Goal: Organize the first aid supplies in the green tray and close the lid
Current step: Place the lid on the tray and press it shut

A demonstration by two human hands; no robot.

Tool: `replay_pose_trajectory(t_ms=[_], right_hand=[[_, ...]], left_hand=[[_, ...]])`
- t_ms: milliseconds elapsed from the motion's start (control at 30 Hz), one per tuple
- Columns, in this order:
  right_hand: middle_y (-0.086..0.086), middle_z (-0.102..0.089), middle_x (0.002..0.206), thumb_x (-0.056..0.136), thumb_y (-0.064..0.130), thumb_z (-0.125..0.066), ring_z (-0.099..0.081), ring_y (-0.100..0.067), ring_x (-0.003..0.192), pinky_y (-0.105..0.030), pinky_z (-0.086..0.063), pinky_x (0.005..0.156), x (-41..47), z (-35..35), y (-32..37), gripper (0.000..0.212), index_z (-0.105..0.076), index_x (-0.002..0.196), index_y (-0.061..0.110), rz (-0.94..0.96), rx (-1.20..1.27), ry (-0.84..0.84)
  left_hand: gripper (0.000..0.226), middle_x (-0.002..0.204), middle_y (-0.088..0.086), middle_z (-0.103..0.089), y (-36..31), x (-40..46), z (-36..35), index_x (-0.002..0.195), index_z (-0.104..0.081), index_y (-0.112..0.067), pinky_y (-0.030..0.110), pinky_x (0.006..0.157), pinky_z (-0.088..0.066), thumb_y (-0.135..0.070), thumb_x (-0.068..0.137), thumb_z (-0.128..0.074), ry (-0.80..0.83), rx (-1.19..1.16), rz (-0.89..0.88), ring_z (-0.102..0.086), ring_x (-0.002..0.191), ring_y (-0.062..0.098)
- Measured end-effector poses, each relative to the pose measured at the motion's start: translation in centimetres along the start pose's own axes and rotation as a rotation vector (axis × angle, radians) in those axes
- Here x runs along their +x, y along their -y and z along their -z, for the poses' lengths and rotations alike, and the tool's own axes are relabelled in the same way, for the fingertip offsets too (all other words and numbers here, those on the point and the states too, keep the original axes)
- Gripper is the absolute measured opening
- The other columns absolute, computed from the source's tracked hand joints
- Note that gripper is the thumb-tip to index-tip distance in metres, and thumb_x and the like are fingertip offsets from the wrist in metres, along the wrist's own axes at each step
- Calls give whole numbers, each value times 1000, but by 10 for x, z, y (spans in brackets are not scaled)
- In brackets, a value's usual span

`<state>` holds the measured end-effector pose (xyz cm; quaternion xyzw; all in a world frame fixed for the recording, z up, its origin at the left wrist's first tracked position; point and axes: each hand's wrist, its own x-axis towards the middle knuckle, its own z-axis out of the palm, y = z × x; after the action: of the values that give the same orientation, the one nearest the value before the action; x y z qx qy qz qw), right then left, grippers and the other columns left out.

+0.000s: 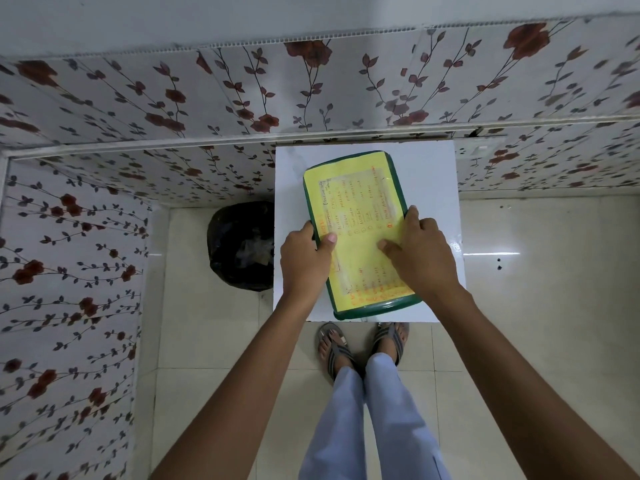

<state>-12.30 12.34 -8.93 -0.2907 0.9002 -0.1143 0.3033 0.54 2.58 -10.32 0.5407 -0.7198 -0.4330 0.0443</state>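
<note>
Left hand fingers curled over the lid edge at nine o'clock, thumb on top; right hand fingers spread flat, pressing at three o'clock. Best to press down evenly round the rim until seated. Green tray under the lid, central on the white table, contents hidden.

Lid on; tray contents hidden beneath it. Orange handwriting on yellow sheet too small to read, part covered by left hand and right hand. Bin half behind table.
</note>
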Motion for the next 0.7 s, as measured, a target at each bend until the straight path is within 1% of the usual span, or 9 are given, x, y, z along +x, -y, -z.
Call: replay_pose_trajectory(t_ms=[67,167,267,333,400,533,600,633,700], right_hand=[[-19,-45,127,89,39,-52,-48,-35,111,-43,-48,81,-4,-2,-6,72,-16,142,8,-35,37,-8],[-19,-44,128,88,40,-53,-48,-35,112,-43,-47,83,-12,-3,-16,73,-15,142,9,-103,101,-46],[-19,-44,128,88,40,-54,-48,-36,114,-41,-46,84,-10,-2,-20,72,-17,142,11,-96,133,-69],[-18,-44,128,88,40,-53,-48,-35,114,-41,-45,85,-4,-1,-20,73,-15,143,12,-81,147,-70],[-16,-44,127,88,42,-53,-49,-34,113,-40,-47,83,3,-1,-17,74,-13,144,15,-72,157,-63],[-14,-46,122,87,44,-52,-52,-32,106,-39,-49,78,11,-2,-13,73,-15,143,17,-68,174,-49],[-13,-48,119,86,45,-53,-54,-31,101,-37,-48,72,10,3,-15,68,-21,139,16,-67,151,-16],[-13,-50,116,86,44,-54,-56,-30,97,-34,-46,69,11,10,-15,62,-28,135,14,-56,122,13],[-14,-57,115,88,44,-52,-57,-28,91,-33,-45,68,20,29,-11,49,-41,124,13,-33,115,76]], left_hand=[[24,104,13,-63,-3,5,-3,104,-62,-13,37,76,-52,-30,89,-53,30,23,-18,-61,92,27],[23,103,13,-63,-14,10,-7,105,-63,-16,38,77,-52,-29,88,-54,88,-6,-39,-61,92,28],[22,102,14,-64,-21,13,-9,105,-63,-16,39,76,-53,-28,89,-54,95,-40,-45,-61,90,28],[23,103,14,-63,-23,15,-9,106,-62,-14,34,71,-49,-25,90,-53,83,-43,-41,-60,86,26],[23,103,15,-62,-23,19,-7,108,-62,-11,28,67,-42,-23,91,-52,66,-41,-28,-57,82,23],[24,103,13,-64,-27,23,-3,109,-62,-13,27,68,-40,-23,91,-52,58,-40,-21,-57,84,23],[23,99,7,-64,-30,22,-1,109,-63,-13,29,72,-45,-22,90,-53,80,-56,11,-58,86,21],[20,97,4,-64,-32,22,1,106,-64,-14,31,76,-49,-20,89,-55,104,-89,51,-59,87,21],[11,97,3,-68,-38,29,6,96,-64,-18,41,83,-55,-21,87,-58,152,-145,123,-64,90,21]])
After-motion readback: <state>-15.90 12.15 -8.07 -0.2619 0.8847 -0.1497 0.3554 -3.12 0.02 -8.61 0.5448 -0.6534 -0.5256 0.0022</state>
